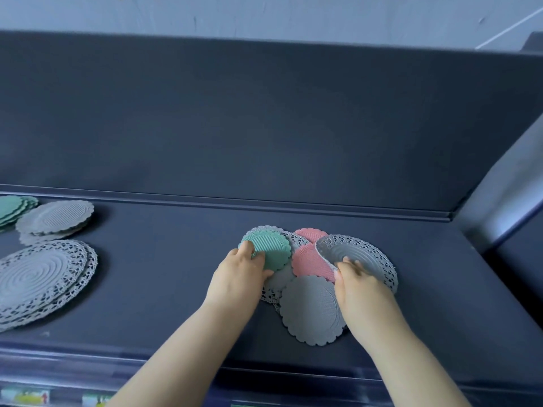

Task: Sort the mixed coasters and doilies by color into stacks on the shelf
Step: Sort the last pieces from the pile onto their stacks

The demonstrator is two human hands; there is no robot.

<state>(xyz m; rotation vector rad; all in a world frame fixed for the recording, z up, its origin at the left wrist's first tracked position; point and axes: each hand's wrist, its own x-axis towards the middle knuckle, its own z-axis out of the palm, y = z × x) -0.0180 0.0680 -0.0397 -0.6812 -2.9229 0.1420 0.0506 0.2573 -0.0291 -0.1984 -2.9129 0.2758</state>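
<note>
Coasters and doilies lie in a mixed, overlapping pile on a dark blue shelf [176,274], gathered around a pink coaster [308,261] at the pile's middle. A person reaches in with both bare hands.

The left hand [244,271] grips a green coaster [269,249] just left of the pink coaster, with the thumb on its ribbed top and the fingers curled at its near edge. The right hand [361,280] pinches a grey lace doily [361,251] to the pink coaster's right; the doily's edge curls up off the pink coaster where it overlaps it, and the fingers are blurred.

A second pink coaster [310,234] peeks out just behind the pink coaster, partly covered by the lace doily. A grey scalloped coaster [311,309] lies just in front of it, overlapping its near edge. A pale lace doily [270,292] shows beneath the pile, to the front left of the pink coaster.

Well to the left of the pink coaster sit three sorted stacks: green coasters [13,208] at the frame's edge, grey coasters [55,217] beside them, and large grey lace doilies [41,277] nearer the shelf's front.
</note>
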